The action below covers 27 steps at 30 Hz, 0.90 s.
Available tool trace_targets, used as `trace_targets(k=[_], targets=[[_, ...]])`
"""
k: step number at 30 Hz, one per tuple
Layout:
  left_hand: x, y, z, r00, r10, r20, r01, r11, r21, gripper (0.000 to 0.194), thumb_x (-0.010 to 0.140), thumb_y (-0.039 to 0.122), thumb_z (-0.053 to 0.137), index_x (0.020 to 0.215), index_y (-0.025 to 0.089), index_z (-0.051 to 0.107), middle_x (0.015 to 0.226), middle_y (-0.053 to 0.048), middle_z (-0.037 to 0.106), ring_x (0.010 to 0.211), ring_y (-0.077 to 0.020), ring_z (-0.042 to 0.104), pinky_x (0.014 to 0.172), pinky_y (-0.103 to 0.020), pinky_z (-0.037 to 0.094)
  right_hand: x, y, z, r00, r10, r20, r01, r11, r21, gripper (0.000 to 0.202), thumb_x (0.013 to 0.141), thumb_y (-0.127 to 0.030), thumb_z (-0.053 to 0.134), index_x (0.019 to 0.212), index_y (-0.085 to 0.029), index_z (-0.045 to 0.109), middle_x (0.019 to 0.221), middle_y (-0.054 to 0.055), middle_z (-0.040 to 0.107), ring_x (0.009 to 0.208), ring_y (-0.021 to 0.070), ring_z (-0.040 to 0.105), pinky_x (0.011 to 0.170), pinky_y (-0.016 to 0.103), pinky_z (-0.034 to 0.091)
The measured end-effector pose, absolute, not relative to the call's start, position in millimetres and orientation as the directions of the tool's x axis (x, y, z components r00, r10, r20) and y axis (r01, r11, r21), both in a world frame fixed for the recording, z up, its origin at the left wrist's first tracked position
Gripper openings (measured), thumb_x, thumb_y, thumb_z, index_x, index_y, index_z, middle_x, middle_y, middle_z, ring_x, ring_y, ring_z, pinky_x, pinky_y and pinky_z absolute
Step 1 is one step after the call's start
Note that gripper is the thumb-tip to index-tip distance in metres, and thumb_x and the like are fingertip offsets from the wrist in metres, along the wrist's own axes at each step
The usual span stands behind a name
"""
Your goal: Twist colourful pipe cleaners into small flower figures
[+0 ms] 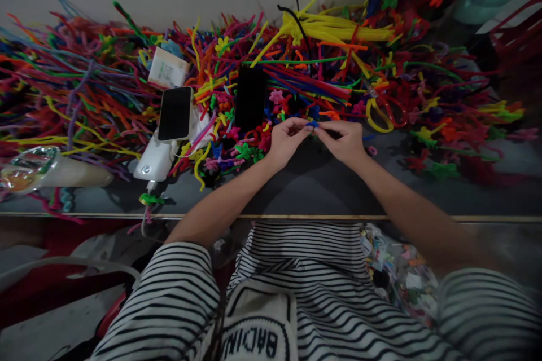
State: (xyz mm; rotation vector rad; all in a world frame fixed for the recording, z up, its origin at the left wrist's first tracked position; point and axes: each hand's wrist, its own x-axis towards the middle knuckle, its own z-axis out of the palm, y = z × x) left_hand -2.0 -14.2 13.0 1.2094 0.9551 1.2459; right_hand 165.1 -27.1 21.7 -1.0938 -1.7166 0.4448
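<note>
My left hand (290, 141) and my right hand (342, 141) meet over the dark table (313, 192), fingertips almost touching. Between them is a small blue fuzzy piece (312, 124), pinched from both sides. Just behind my hands lie small bent and curled pipe-cleaner pieces, among them a pink flower shape (276, 96). A black phone (250, 98) lies behind and to the left of my left hand. Scissors with yellow and red handles (380, 115) rest to the right of my right hand.
Heaps of colourful pipe cleaners (84, 84) cover the table's back. At left are a second phone (175, 114), a white power bank (154, 158) with a cable, a small box (168, 67) and a lying plastic cup (80, 172). A bag of scraps (406, 276) hangs below the front edge.
</note>
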Motion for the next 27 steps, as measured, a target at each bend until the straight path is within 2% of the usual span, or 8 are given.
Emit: trace_targets(k=[4,7,10,13,20,27], targets=[[-7,-12,15,0.185,0.962,0.2,-0.029,-0.198,0.98,0.026,0.075,0.039,0.083,0.09,0.019,0.075,0.086,-0.004,0.075,0.072,-0.0121,0.065,0.065,-0.024,0.05,169,-24,22,-0.079,0.859,0.506,0.45,0.484,-0.751,0.021,0.082,-0.035,0.066,0.082,-0.02,0.08,0.077,0.005,0.077,0.069,0.0201,0.072,0.067,0.033,0.058],[-12,-12,17,0.237,0.9,0.366,0.145,-0.405,0.903,0.016,0.081,0.034,0.078,0.091,0.021,0.078,0.092,-0.005,0.076,0.083,-0.016,0.067,0.079,-0.028,0.052,174,-22,24,-0.147,0.867,0.477,0.459,0.487,-0.744,0.018,0.079,-0.029,0.065,0.079,-0.018,0.079,0.069,0.003,0.074,0.06,0.0163,0.066,0.058,0.028,0.051],[-15,-12,17,0.274,0.856,0.439,0.244,-0.503,0.829,0.007,0.084,0.028,0.074,0.086,0.024,0.079,0.092,-0.005,0.076,0.09,-0.0184,0.068,0.088,-0.032,0.051,178,-21,24,-0.219,0.872,0.439,0.493,0.487,-0.721,0.018,0.078,-0.027,0.065,0.08,-0.018,0.08,0.064,0.001,0.071,0.056,0.0141,0.062,0.055,0.026,0.046],[-16,-12,18,0.27,0.869,0.416,0.264,-0.482,0.835,0.003,0.083,0.026,0.076,0.083,0.024,0.078,0.091,-0.005,0.076,0.09,-0.0188,0.068,0.088,-0.032,0.05,178,-19,21,-0.217,0.878,0.426,0.504,0.474,-0.722,0.018,0.078,-0.028,0.066,0.082,-0.019,0.081,0.07,0.002,0.075,0.06,0.0152,0.065,0.058,0.027,0.047],[-12,-15,25,0.167,0.921,0.352,0.243,-0.385,0.89,0.003,0.082,0.021,0.074,0.079,0.02,0.075,0.079,-0.002,0.069,0.074,-0.0144,0.06,0.071,-0.027,0.045,171,-15,10,-0.108,0.915,0.388,0.427,0.395,-0.813,0.025,0.081,-0.043,0.07,0.079,-0.02,0.079,0.071,0.002,0.075,0.06,0.0155,0.064,0.058,0.028,0.048],[-5,-16,15,0.126,0.954,0.274,0.173,-0.293,0.94,0.008,0.084,0.025,0.071,0.085,0.017,0.073,0.076,-0.002,0.069,0.064,-0.011,0.057,0.061,-0.023,0.043,166,-14,8,-0.065,0.93,0.361,0.336,0.361,-0.87,0.026,0.081,-0.043,0.067,0.079,-0.019,0.076,0.078,0.004,0.075,0.073,0.0178,0.068,0.072,0.032,0.052]])
